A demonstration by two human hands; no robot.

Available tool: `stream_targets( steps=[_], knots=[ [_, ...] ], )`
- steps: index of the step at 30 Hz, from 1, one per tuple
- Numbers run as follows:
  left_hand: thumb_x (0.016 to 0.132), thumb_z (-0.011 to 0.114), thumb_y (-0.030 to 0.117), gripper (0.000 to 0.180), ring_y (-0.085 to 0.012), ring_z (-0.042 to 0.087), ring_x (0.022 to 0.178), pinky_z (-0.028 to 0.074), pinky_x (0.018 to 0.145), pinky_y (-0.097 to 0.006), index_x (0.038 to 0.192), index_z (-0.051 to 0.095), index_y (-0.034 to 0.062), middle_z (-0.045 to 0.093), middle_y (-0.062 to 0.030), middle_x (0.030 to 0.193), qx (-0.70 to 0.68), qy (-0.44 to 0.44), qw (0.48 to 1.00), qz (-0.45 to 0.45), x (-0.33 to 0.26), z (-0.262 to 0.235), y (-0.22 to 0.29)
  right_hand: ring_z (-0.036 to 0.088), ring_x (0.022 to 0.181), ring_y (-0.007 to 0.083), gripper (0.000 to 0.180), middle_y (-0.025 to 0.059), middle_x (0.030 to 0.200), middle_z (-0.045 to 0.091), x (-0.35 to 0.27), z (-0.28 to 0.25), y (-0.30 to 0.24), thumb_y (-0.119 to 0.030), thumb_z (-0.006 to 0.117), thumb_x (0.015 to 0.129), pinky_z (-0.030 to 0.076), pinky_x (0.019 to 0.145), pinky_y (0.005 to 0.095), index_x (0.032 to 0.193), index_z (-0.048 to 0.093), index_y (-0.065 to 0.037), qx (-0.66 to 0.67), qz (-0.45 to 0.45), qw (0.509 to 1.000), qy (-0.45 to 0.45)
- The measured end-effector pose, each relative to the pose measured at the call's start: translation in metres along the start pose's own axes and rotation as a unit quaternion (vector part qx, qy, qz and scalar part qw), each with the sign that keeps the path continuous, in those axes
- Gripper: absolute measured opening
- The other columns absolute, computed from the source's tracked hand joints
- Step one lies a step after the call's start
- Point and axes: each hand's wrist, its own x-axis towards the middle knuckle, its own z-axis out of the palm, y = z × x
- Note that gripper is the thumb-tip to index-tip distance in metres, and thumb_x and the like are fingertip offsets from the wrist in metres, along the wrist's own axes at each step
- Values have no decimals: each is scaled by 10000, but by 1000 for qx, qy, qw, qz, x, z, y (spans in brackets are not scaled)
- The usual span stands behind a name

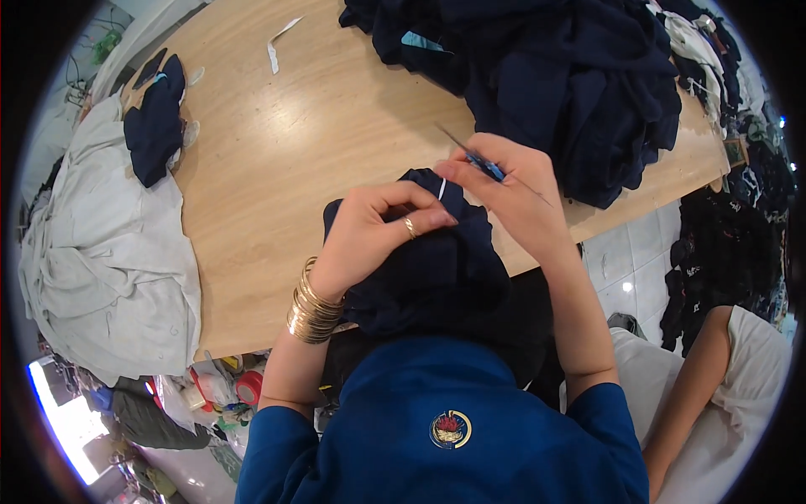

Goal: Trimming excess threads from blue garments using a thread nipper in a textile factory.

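Note:
My left hand point(374, 231), with a ring and several gold bangles on the wrist, grips a bunched dark navy garment point(437, 269) held over the near edge of the wooden table point(285, 168). My right hand point(512, 185) pinches a small blue-handled thread snip point(485, 163) at the top of the garment, where a short white thread or tag point(442, 188) sticks out. The two hands are close together, almost touching.
A large heap of navy garments point(554, 76) covers the table's far right. A small navy piece point(155, 122) and pale grey cloth point(109, 252) lie at the left. A white strip point(277, 42) rests far back. Another person in white point(722, 395) sits at my right.

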Motion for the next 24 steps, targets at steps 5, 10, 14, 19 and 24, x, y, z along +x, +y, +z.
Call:
stream_targets(
  steps=[5,10,14,19,24],
  knots=[
    [869,611,87,110,-121,642,767,495,723,-234,890,657,-10,677,-84,813,-190,86,977,-54,-2,-9,-2,573,657,221,351,74,763,586,-14,-14,29,-359,674,788,442,591,285,961,617,-60,-254,-104,956,108],
    [871,612,91,116,-125,648,731,506,699,-230,894,656,-14,673,-87,768,-140,106,983,-45,1,-9,3,535,626,204,318,39,723,577,-41,-23,31,-337,699,762,404,596,309,905,622,-64,-271,-109,954,60],
    [880,604,125,149,-135,640,687,502,644,-233,885,650,-17,659,-89,751,-114,102,988,-14,6,-4,7,536,665,187,293,18,708,564,-48,-14,27,-345,703,739,386,592,311,857,624,-89,-312,-160,936,9],
    [875,603,103,144,-139,639,671,504,629,-231,879,660,-28,659,-98,743,-95,106,990,-11,8,0,10,533,661,187,283,10,704,553,-44,-6,27,-352,692,747,393,599,310,862,624,-102,-323,-191,927,4],
    [856,620,62,125,-125,642,678,516,637,-223,906,666,-42,670,-97,742,-91,102,991,-14,9,2,13,532,669,179,283,0,712,549,-42,-7,26,-364,686,747,396,609,307,865,624,-114,-334,-192,923,0]
  ],
)
